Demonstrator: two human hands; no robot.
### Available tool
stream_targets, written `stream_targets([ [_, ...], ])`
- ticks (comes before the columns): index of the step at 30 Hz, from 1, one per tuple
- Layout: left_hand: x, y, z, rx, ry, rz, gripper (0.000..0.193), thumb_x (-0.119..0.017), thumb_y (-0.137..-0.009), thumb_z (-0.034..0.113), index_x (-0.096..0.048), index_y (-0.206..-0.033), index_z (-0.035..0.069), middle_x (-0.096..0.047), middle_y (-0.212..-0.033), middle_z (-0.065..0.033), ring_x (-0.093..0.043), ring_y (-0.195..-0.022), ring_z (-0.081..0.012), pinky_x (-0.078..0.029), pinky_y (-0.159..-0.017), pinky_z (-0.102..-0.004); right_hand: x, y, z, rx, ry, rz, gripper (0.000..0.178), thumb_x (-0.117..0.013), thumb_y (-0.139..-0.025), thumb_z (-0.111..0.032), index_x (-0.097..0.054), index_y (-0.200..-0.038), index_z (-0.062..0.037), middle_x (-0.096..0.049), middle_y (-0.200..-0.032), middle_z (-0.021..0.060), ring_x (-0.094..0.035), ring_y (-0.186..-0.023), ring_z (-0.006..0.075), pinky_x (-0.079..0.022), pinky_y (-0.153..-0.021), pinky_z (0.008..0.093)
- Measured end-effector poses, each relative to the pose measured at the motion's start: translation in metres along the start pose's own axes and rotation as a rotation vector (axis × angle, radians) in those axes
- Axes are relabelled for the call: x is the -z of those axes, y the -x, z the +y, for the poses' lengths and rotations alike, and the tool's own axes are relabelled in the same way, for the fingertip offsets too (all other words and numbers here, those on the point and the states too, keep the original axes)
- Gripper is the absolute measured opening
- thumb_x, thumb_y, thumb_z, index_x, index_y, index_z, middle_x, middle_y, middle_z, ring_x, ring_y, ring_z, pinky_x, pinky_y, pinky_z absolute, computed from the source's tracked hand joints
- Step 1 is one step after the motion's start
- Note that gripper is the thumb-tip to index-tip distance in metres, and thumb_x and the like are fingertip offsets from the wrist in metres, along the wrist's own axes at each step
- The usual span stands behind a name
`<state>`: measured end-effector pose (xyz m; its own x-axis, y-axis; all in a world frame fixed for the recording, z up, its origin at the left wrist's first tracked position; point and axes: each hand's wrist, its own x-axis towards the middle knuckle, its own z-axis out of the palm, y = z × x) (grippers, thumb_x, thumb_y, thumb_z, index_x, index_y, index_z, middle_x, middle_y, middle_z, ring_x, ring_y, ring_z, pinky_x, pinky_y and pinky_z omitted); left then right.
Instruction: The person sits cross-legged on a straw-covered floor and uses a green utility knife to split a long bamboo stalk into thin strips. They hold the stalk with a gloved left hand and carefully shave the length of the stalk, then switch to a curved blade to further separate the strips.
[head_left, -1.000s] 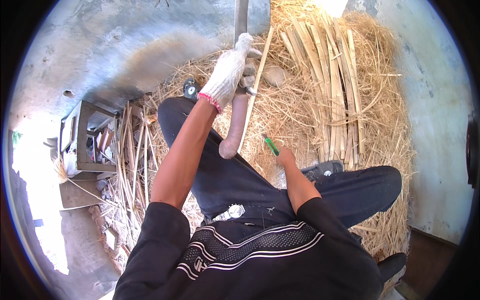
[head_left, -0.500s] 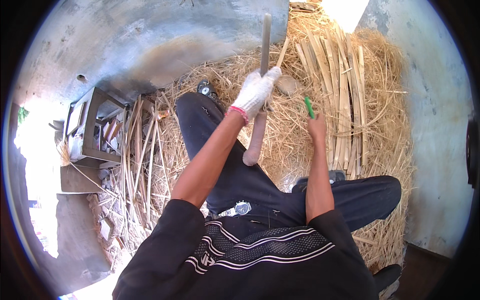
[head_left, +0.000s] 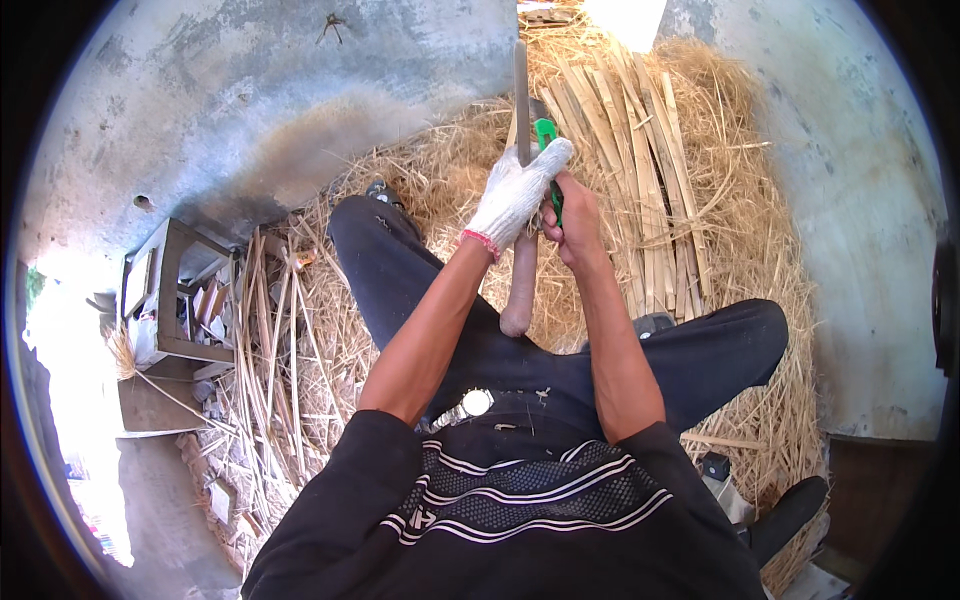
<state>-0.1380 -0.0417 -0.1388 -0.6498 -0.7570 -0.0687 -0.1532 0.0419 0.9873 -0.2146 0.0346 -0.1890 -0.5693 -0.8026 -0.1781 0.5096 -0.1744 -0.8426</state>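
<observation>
My left hand (head_left: 510, 195), in a white knit glove with a red cuff, is closed round a long tool. Its narrow grey bar or blade (head_left: 521, 100) points up and away from me, and a pale brown, round-ended handle (head_left: 519, 300) hangs below the fist above my lap. My bare right hand (head_left: 578, 222) grips a green utility knife (head_left: 556, 192), held upright just right of the glove. The glove's thumb side crosses the knife's middle, so part of it is hidden. Whether its blade is out cannot be seen.
Split bamboo strips (head_left: 650, 190) lie on straw-like shavings (head_left: 740, 230) to the right. More thin strips (head_left: 280, 350) are at left, beside a wooden frame (head_left: 180, 290) holding odds and ends. Bare walls (head_left: 400, 60) stand behind and right. A wristwatch (head_left: 478, 402) lies in my lap.
My right hand has moved up and left with the green utility knife, from well apart to against the gloved left hand. The left hand keeps its hold on the long tool.
</observation>
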Motion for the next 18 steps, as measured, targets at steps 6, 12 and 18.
stream_targets([
  [6, 0.006, -0.002, -0.023, -0.107, 0.014, -0.02, 0.054, -0.066, -0.086, 0.058, -0.06, -0.089, 0.004, -0.057, -0.071, -0.0029, -0.053, -0.053, -0.0095, -0.042, -0.045, -0.028, -0.012, 0.024, -0.006, 0.01, 0.133, -0.006, 0.021, -0.047, -0.095, -0.024, -0.051, -0.087, -0.0051, -0.048, -0.059, 0.0035, -0.037, -0.036, 0.0084, -0.024, -0.031, 0.0238],
  [12, 0.012, 0.003, -0.01, -0.117, -0.119, 0.048, 0.055, -0.065, -0.086, 0.058, -0.062, -0.077, 0.003, -0.059, -0.063, -0.0053, -0.057, -0.053, -0.0121, -0.044, -0.047, -0.028, -0.023, 0.04, -0.011, 0.024, 0.051, -0.096, 0.029, -0.045, -0.091, -0.012, -0.037, -0.118, -0.0042, -0.049, -0.071, 0.0083, -0.04, -0.045, 0.0081, -0.026, -0.035, 0.0227],
  [18, 0.027, 0.011, 0.014, -0.09, 0.016, 0.089, 0.043, -0.066, -0.088, 0.044, -0.065, -0.078, 0.002, -0.064, -0.069, -0.0078, -0.061, -0.06, -0.016, -0.048, -0.054, -0.0323, -0.015, 0.055, -0.044, 0.294, 0.673, -0.094, 0.038, -0.049, -0.098, -0.027, -0.04, -0.127, -0.0045, -0.063, -0.096, 0.0134, -0.059, -0.075, 0.0172, -0.048, -0.063, 0.0312],
])
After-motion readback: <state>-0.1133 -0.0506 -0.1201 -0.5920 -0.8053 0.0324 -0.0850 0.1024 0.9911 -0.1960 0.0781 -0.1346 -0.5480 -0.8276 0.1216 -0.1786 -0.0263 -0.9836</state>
